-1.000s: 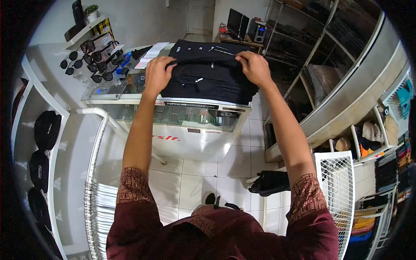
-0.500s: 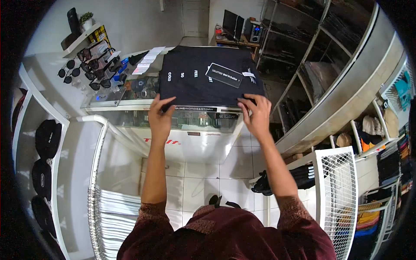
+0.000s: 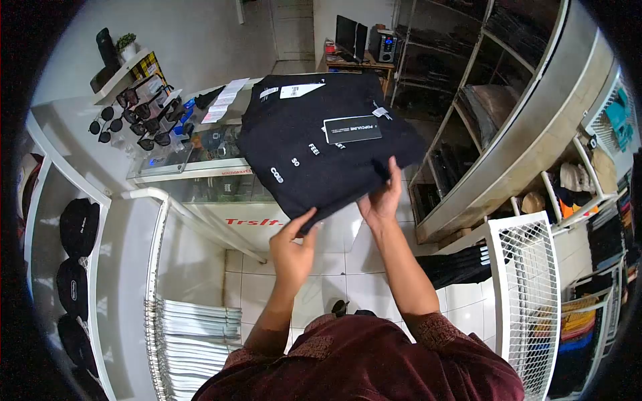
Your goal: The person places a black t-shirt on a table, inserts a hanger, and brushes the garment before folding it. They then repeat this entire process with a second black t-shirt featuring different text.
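A folded black T-shirt with small white lettering is turned at an angle above the glass counter, its near edge raised toward me. A black hang tag lies on its front. My left hand pinches the near left corner between thumb and fingers. My right hand grips the near right edge, with its fingers partly hidden under the cloth. Behind the shirt, more black folded fabric with white tags lies on the counter.
Several sunglasses stand at the counter's left, near a paper strip. A wire rack is at my right, hangers at my left. Shelves line the right wall; a monitor stands at the back.
The T-shirt has been lifted, pulled toward me and rotated, uncovering black fabric with white tags behind it. Both hands have come nearer and now hold its near edge.
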Tool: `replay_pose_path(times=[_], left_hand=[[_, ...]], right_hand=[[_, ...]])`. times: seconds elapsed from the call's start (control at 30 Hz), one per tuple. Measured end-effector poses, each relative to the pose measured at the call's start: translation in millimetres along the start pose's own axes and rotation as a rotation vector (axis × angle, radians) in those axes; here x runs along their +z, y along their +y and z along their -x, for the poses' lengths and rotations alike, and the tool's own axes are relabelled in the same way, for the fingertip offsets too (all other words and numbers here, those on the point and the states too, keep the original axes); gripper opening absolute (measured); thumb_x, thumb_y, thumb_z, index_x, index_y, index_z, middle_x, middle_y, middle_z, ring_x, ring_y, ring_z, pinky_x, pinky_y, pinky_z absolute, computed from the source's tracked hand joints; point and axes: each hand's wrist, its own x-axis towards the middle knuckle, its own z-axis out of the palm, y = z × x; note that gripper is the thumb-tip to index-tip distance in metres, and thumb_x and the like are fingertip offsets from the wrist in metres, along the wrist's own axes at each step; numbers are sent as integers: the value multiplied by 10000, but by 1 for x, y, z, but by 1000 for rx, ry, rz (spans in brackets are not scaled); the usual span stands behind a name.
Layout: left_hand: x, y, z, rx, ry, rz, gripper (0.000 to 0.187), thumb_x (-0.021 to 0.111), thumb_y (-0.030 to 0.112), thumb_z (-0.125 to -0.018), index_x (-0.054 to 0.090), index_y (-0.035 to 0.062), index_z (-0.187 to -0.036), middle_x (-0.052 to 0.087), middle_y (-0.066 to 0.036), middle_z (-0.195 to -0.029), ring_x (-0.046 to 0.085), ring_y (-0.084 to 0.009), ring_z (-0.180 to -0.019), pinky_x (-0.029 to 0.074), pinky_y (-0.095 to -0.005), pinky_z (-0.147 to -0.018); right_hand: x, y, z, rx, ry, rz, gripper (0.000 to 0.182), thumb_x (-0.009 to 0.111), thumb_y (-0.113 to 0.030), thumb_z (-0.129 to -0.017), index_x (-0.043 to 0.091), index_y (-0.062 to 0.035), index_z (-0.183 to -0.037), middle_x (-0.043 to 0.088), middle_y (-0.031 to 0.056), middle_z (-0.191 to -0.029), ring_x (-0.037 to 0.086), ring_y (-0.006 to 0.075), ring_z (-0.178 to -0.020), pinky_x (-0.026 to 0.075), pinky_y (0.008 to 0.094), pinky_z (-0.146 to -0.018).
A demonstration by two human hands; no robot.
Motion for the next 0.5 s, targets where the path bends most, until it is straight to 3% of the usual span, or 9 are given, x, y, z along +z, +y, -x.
replay_pose_path(times=[0.03, 0.1, 0.13, 0.17, 0.23, 0.3, 0.37, 0.43, 0.5], left_hand=[[4, -1, 7, 3, -3, 2, 338, 775, 53, -873, 763, 91, -1208, 778, -161, -965, 681, -123, -745, 520, -273, -661], [12, -3, 16, 133, -100, 69, 332, 770, 77, -885, 759, 94, -1216, 768, -189, -960, 716, -171, -736, 545, -296, -678], [4, 9, 20, 42, -296, -20, 392, 781, 94, -884, 729, 105, -1272, 759, -201, -929, 702, -159, -684, 537, -286, -657], [-6, 24, 17, 10, -501, -1, 459, 791, 142, -898, 684, 102, -1343, 768, -149, -858, 666, -146, -620, 521, -288, -617], [-8, 5, 3, -39, -524, 324, 464, 786, 208, -923, 670, 69, -1351, 746, -70, -771, 627, -128, -596, 501, -289, -597], [-7, 0, -37, 124, -131, 166, 442, 765, 229, -949, 668, 3, -1317, 729, -43, -840, 620, -106, -679, 484, -277, -611], [1, -28, -88, 124, 91, 55, 511, 723, 332, -976, 641, -38, -1319, 727, -135, -1086, 674, -176, -914, 527, -325, -779], [14, -53, -128, 108, 5, -181, 638, 650, 468, -998, 597, -42, -1377, 636, -206, -1346, 624, -278, -1193, 483, -388, -996], [40, -61, -144, 3, -81, -79, 687, 622, 513, -999, 576, -44, -1399, 606, -220, -1395, 585, -311, -1261, 433, -398, -1066]], right_hand=[[-2, -1, -5, -4, 0, 1, 493, 699, -358, -966, 582, -98, -1368, 654, 87, -1297, 615, 279, -1209, 487, 442, -1068], [-12, -5, -18, -72, 306, 420, 508, 718, -232, -953, 559, -74, -1409, 635, 97, -1361, 616, 276, -1223, 485, 427, -1070], [-13, -9, -18, -178, 312, 538, 475, 738, -138, -924, 577, -60, -1364, 657, 95, -1295, 641, 257, -1174, 524, 401, -1020], [-13, -16, -17, -189, 318, 537, 475, 738, -138, -924, 577, -60, -1364, 657, 95, -1295, 641, 257, -1174, 524, 401, -1020], [-5, -36, -13, -134, 281, 584, 427, 732, -97, -913, 591, -49, -1313, 675, 96, -1220, 674, 248, -1098, 562, 375, -951], [-3, -53, -16, -159, 294, 619, 391, 724, -94, -903, 596, -31, -1267, 680, 107, -1150, 696, 240, -1015, 589, 357, -880], [-10, -68, -22, -91, 236, 658, 409, 731, -101, -891, 593, -7, -1264, 679, 123, -1137, 701, 242, -988, 594, 362, -869], [-10, -76, -22, -127, 256, 655, 418, 729, -103, -877, 591, 19, -1253, 678, 134, -1118, 705, 250, -959, 605, 367, -839], [-3, -86, -18, -84, 232, 662, 398, 720, -108, -870, 607, 33, -1225, 690, 141, -1080, 714, 254, -910, 612, 366, -810]])
